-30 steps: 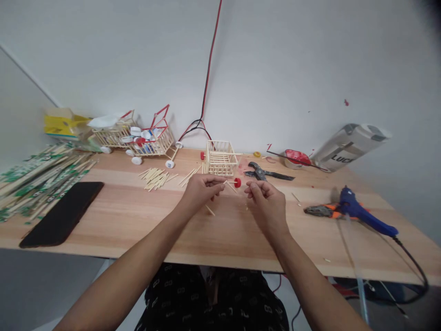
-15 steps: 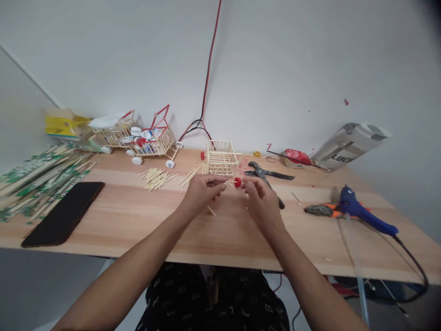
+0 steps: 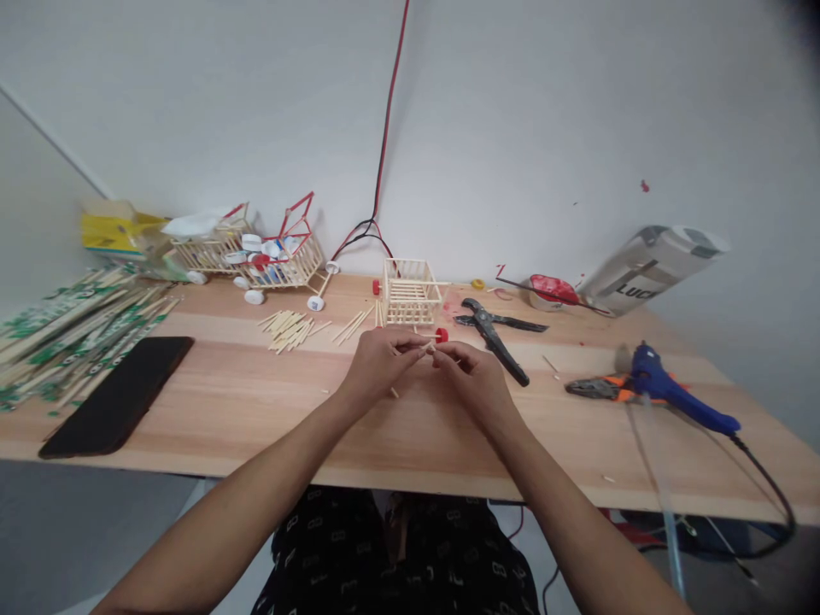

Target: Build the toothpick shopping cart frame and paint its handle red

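Note:
My left hand (image 3: 384, 363) is closed on a thin wooden stick (image 3: 394, 392), whose end shows below the fingers. My right hand (image 3: 472, 371) is pinched, its fingertips meeting those of the left at a small pale bit; what exactly it grips is too small to make out. Just beyond the fingers lies a red bottle cap (image 3: 442, 335) on a short stick. Behind that stands a small basket of wooden sticks (image 3: 410, 295), with another red cap (image 3: 376, 287) at its left side.
Left are cut sticks (image 3: 291, 330), a black phone (image 3: 121, 397), wrapped chopsticks (image 3: 83, 333) and two small stick carts, one holding caps (image 3: 282, 260). Right are black-handled cutters (image 3: 496, 337), orange pliers (image 3: 595, 389), a blue glue gun (image 3: 682, 397) and a paint cup (image 3: 552, 290).
My right hand has moved left, and its fingertips now meet those of my left hand. Before, they were apart, with the red cap showing between them.

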Tool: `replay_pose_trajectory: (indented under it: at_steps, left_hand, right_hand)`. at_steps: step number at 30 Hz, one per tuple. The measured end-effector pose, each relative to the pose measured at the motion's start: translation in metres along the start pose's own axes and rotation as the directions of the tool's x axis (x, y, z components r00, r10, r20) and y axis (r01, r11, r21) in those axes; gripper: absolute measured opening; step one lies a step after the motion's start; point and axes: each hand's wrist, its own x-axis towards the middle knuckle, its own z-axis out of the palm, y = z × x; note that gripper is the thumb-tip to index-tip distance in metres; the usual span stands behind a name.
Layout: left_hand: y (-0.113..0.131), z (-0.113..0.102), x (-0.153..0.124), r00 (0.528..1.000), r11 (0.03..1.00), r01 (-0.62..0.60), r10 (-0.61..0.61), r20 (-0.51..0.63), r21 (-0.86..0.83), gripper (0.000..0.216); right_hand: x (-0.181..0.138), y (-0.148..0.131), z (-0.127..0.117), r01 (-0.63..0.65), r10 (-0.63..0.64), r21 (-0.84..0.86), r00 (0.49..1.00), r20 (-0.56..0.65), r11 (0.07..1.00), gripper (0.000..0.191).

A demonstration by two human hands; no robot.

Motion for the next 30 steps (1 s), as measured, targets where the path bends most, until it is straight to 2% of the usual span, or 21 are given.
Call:
replay_pose_trajectory:
  at_steps: [10, 25, 30]
  left_hand:
    - [-0.0012, 0.0035, -0.0006, 0.994, 0.993, -0.112, 0.112, 0.011, 0.027, 0.015]
    - [0.0016, 0.0028, 0.0000, 0.992, 0.992, -0.111, 0.107, 0.064, 0.055, 0.015]
    - [0.0017, 0.0024, -0.0002, 0.992, 0.993, -0.107, 0.103, 0.071, 0.052, 0.015]
  right_hand:
    - [-0.0004, 0.0024, 0.0005, 0.017, -0.018, -0.051, 0.999, -0.033, 0.999, 0.023]
    - [-0.0032, 0.0022, 0.0007, 0.049, -0.054, -0.120, 0.998, -0.039, 0.992, 0.022]
    - [-0.0021, 0.0007, 0.0004, 0.023, -0.027, -0.124, 0.999, -0.035, 0.992, 0.022]
